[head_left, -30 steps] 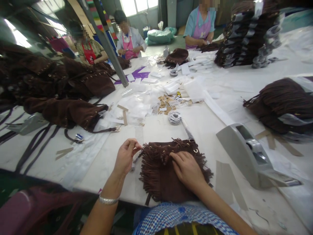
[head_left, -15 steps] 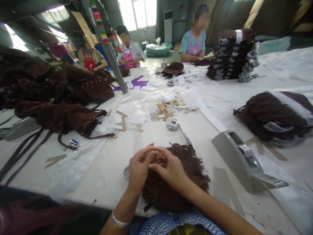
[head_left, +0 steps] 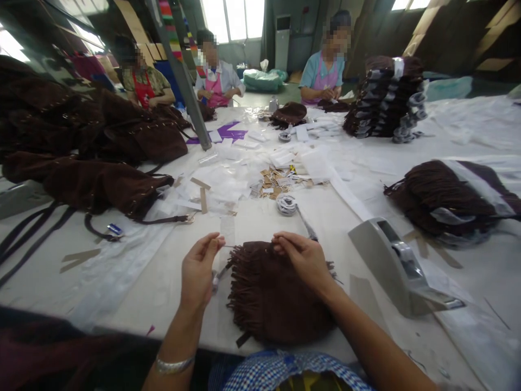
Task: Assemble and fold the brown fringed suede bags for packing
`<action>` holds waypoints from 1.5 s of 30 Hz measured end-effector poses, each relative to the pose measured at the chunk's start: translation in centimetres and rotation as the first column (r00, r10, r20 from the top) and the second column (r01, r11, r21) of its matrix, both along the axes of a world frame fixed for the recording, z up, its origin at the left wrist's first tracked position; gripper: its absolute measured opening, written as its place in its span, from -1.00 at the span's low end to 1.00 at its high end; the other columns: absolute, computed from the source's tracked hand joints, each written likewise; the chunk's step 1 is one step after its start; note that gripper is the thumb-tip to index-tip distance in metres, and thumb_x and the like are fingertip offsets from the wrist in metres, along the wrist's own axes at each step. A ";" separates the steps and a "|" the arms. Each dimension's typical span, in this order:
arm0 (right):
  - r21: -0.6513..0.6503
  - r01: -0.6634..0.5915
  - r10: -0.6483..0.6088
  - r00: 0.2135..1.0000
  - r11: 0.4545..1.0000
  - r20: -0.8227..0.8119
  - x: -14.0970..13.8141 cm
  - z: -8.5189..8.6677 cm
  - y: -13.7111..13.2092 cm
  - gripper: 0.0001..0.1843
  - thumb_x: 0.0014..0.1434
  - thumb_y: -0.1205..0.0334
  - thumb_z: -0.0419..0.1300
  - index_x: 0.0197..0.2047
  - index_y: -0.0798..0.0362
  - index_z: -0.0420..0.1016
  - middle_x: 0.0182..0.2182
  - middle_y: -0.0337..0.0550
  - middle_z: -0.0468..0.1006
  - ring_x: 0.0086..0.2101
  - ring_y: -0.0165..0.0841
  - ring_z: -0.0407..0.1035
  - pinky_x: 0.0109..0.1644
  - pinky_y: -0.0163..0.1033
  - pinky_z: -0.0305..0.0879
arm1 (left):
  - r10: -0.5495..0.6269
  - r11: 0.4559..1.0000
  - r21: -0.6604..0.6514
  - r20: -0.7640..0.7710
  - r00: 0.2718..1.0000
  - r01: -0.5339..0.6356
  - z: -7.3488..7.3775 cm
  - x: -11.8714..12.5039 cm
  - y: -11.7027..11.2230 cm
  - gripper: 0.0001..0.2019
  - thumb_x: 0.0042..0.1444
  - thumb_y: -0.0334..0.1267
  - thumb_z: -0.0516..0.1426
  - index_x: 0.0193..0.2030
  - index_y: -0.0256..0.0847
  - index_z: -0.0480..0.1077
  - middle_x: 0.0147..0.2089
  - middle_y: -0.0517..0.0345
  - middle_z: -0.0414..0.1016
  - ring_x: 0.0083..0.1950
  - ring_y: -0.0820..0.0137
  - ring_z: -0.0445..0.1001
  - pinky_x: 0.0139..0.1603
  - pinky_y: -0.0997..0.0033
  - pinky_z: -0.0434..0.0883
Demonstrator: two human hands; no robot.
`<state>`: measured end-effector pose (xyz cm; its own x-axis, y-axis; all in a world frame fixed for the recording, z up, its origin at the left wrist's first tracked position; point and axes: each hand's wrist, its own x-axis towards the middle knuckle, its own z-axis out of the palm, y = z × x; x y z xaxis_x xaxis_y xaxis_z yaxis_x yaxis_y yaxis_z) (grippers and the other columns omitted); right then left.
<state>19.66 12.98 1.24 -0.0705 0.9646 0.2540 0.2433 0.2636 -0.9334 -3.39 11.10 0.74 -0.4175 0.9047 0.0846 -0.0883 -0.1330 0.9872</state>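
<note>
Left wrist: shiny silver bangle
Forearms: bare
Torso: blue-and-white checked garment
Lower front: dark cloth, yellow markings

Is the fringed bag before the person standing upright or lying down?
Lying down: the fringed bag rests broad side up on the white table.

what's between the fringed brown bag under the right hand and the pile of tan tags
In the head view, a coiled wrapped strap lies between the bag and the tags.
</note>
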 end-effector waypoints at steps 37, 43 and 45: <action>0.176 -0.313 -0.005 0.478 0.933 0.878 10.4 -5.2 -11.1 -0.48 0.35 0.11 0.12 0.34 -0.02 0.22 0.33 -0.04 0.19 0.31 -0.04 0.03 0.33 0.32 -0.08 | -0.159 0.848 -0.207 -0.978 -0.139 0.489 -6.9 -0.9 -11.6 -0.40 0.26 -0.41 0.03 0.43 -0.18 0.03 0.45 -0.07 0.07 0.47 0.06 -0.03 0.36 -0.13 0.14; 0.453 -0.153 -0.230 0.696 0.878 0.681 10.0 -3.1 -14.0 -0.71 0.33 0.32 0.15 0.10 0.00 0.47 0.14 -0.05 0.46 0.18 -0.18 0.27 0.31 0.10 0.14 | -0.061 0.879 -0.017 -0.995 0.075 0.477 -2.3 1.2 -14.0 -0.49 0.23 -0.30 0.14 0.32 -0.18 0.23 0.36 -0.08 0.25 0.41 0.07 0.14 0.36 -0.13 0.16; 0.444 -0.277 -0.121 0.721 0.852 0.682 8.5 -3.0 -14.4 -0.66 0.30 0.27 0.20 0.14 -0.02 0.44 0.11 -0.08 0.48 0.15 -0.20 0.30 0.31 0.05 0.17 | -0.040 0.832 0.037 -0.991 0.125 0.554 -1.7 2.7 -13.8 -0.53 0.22 -0.29 0.16 0.27 -0.16 0.28 0.31 -0.03 0.34 0.38 0.13 0.20 0.37 -0.07 0.18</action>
